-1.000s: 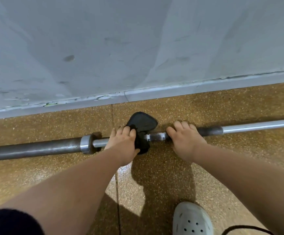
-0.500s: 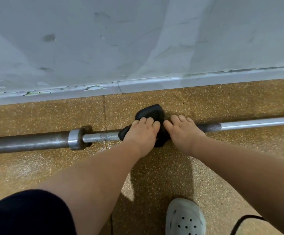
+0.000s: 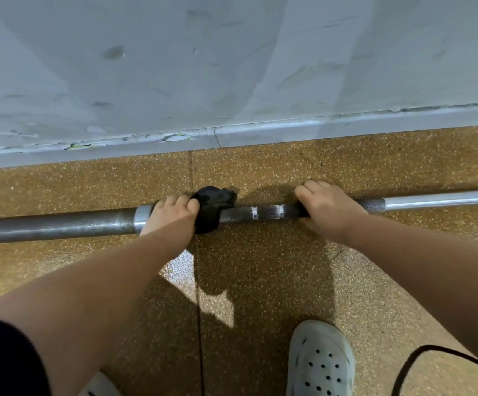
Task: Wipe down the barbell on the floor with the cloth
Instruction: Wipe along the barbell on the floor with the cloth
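Lying left-to-right on the floor (image 3: 260, 281), the barbell (image 3: 60, 224) is clasped through the cloth (image 3: 210, 208) by the left hand (image 3: 172, 215) beside the collar (image 3: 142, 215); bare shaft (image 3: 266, 214) rightward is gripped by the right hand (image 3: 326, 210).

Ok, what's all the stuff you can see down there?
barbell: one, grey steel, lying on the floor along the wall
cloth: one, black, wrapped on the barbell beside its collar
floor: one, brown speckled, under everything
wall: one, pale grey, scuffed, behind the barbell
skirting: one strip, pale grey, at the wall's foot
cable: one, black, bottom right corner
clog: one, pale grey with holes, bottom right
left hand: one, grips the cloth on the barbell
right hand: one, grips the bare barbell shaft, apart from the cloth
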